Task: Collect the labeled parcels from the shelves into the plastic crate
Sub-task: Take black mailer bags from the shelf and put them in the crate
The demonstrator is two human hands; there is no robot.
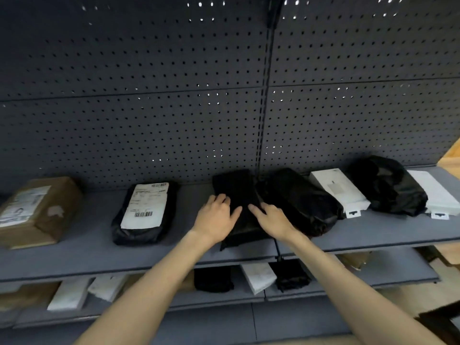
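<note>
A flat black parcel (235,192) lies at the centre of the frame on the upper shelf (99,252). The left hand (216,216) grips its left edge and the right hand (272,220) its right edge, thumbs on top and fingers curled at the sides. Left of it sit a black parcel with a white label (144,211) and a brown box (37,211). To the right lie a black bag (301,200) and a white box (339,189).

No wording is legible. Left of the fingers (222,199), the white shipping label (145,206) on the black bagged parcel (135,236) carries two barcodes and blurred print. Farther left, the brown box's (58,202) label (23,205) is equally blurred.
</note>
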